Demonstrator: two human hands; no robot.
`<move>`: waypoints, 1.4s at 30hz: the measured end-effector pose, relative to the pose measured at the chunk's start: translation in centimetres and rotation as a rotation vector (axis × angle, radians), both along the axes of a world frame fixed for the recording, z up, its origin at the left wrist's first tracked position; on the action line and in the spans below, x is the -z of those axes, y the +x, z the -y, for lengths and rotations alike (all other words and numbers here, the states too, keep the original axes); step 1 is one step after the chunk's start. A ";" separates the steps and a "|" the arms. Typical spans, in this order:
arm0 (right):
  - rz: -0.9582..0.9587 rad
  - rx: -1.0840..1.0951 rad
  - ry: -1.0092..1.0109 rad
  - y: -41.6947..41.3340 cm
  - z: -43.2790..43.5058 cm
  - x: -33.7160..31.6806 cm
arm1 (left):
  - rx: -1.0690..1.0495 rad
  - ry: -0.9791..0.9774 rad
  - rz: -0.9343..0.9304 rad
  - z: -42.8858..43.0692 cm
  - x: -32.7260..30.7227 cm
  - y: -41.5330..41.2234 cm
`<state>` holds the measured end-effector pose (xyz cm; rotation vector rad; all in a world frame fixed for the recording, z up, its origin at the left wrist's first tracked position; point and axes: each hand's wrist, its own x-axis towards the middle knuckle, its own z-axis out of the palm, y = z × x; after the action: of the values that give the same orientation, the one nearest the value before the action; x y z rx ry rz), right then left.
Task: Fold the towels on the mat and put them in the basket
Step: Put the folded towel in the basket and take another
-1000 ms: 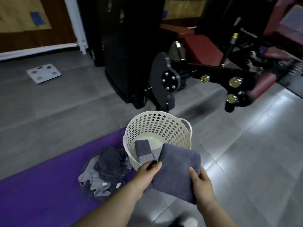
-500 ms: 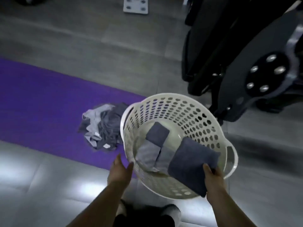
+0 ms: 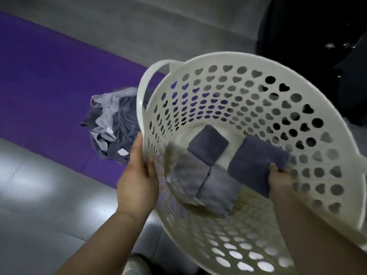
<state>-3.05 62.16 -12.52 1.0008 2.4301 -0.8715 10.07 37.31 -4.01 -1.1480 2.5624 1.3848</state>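
One cream basket, pierced with round and heart-shaped holes, was tipped toward the person and filled the frame from centre to 4 o'clock, with one loop handle at its 10 o'clock. Four folded towels were in it. Three lay on its floor, touching: a dark one at 12 o'clock of the group, and two paler ones side by side below it. The fourth folded towel, the darkest, sat at 3 o'clock of those, pinched at its near corner by the curled fingers of the right hand, which reached inside the basket. The left hand held the basket's rim at 9 o'clock, with the forefinger straight up the outside and the thumb pressed on the wall (the other fingers were hidden behind it). One heap of unfolded towels, grey and lilac, lay on the single purple mat just beside the basket at its 9 o'clock; how many it held I could not tell. Several small white tags showed on it, with no writing legible. Grey floor tiles ran along the mat, and a black machine stood at 1 o'clock.
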 end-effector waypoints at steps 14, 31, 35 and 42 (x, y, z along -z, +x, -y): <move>-0.096 -0.110 -0.048 -2.1 1.1 11.8 | -0.031 -0.073 -0.117 0.8 2.6 0.0; -0.016 -0.907 0.411 -2.3 2.6 15.2 | -0.122 -0.048 -0.193 -0.2 2.2 -0.8; 0.095 -0.944 0.447 -2.4 2.5 15.6 | -0.125 -0.079 -0.149 0.1 2.4 -0.7; 0.172 -0.998 0.429 -3.8 2.9 15.2 | -0.081 -0.101 -0.144 -0.4 2.2 -0.3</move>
<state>-6.81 59.29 -27.76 -0.1147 2.5227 0.0770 9.73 37.74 -6.20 -1.2221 2.7427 1.4187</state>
